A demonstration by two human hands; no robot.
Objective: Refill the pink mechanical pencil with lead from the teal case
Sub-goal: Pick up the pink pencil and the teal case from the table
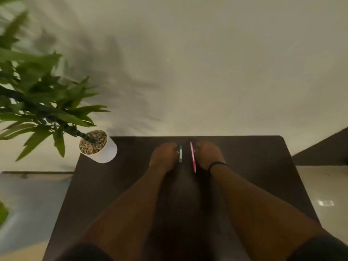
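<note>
Nearest the camera, two bare forearms reach forward from dark short sleeves over a dark brown, matte wooden table (116, 185) with rounded far corners. A thin black band (216, 165) circles the right wrist.

Farther out, the left hand (163, 157) rests knuckles-up on the tabletop, fingers curled, its fingertips just beside or touching the slim teal rectangular lead case (180, 154), which lies flat with a pale label strip along its middle. Whether the fingers actually grip the case cannot be told. The right hand (208, 155) lies likewise with curled fingers against the thin pink plastic mechanical pencil (193, 157), a long straight stick lying on the table, pointing away from the person; a firm hold on it cannot be made out either. Case and pencil lie near each other, roughly parallel, between the two hands.

At the table's far left corner stands a smooth white cylindrical pot (102, 150) filled with coarse brown gravel, from which long, glossy green blade-shaped leaves (37, 102) spread leftward. Beyond rises a plain cream wall (216, 63), softly shadowed.
</note>
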